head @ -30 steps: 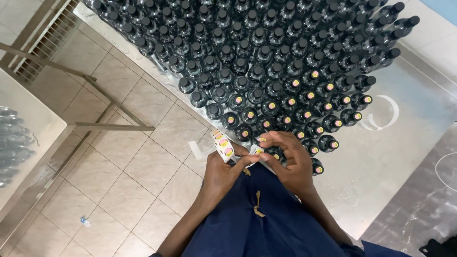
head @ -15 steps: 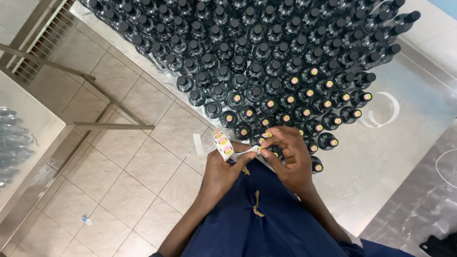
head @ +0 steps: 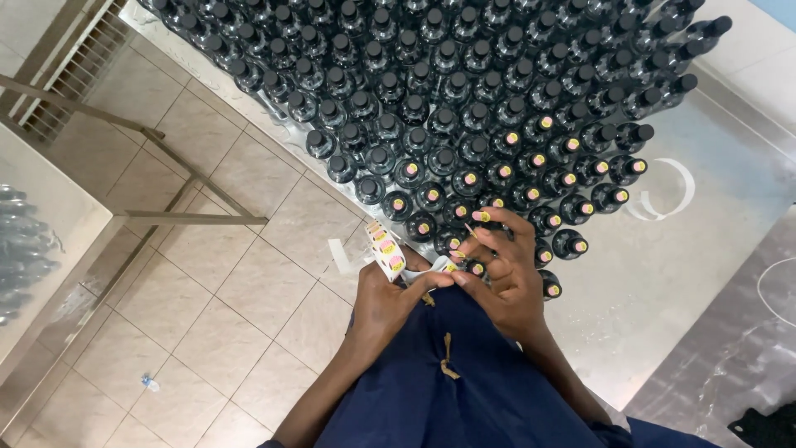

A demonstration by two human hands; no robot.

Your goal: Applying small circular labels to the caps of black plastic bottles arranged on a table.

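Note:
My left hand grips a roll of small round yellow-and-pink stickers at the near edge of a steel table. My right hand pinches the strip's loose end with thumb and finger, while its other fingers stretch out over the nearest dark bottles. One sticker clings to a raised fingertip. Several bottles in the near rows carry a sticker on the black cap; those farther back have plain black caps.
Dark capped bottles stand packed in rows across the table to the far edge. A white plastic ring lies on the bare steel to the right. Beige floor tiles and a metal frame are to the left, with another steel surface.
My right hand has lifted away from the roll and spread its fingers toward the bottles, a sticker now on a fingertip. My left hand with the roll has barely moved.

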